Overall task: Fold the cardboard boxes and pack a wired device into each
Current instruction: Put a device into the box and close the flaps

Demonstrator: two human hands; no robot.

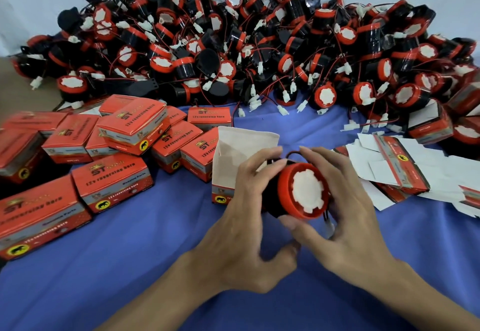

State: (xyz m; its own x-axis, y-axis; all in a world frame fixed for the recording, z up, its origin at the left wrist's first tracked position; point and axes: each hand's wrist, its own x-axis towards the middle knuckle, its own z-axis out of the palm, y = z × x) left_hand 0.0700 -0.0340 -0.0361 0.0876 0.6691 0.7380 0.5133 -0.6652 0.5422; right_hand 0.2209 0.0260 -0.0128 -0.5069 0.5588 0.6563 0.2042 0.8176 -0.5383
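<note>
Wired horn (pixel 306 193), a black drum with a red rim and a white centre, is held just above the blue cloth (pixel 130 278) at the middle of the view, its red face turned toward the camera and tilted a little to the right. Both forearms come in from the bottom edge and meet at it. The left hand (pixel 241 227) is palm down, its fingers arched over the black body from the left and its thumb tucked beneath, so it grips the drum. The right hand (pixel 350 208) cups the red rim from the right. Its index finger curls over the top, its thumb lies across the lower edge of the rim, and the horn's wires and white connector (pixel 330 227) hang inside the palm.

Just behind the left fingers stands an open box (pixel 233 159), flap up. Closed boxes (pixel 114 182) lie to the left, flat cartons (pixel 405 169) to the right, and a pile of horns (pixel 233 45) beyond.
</note>
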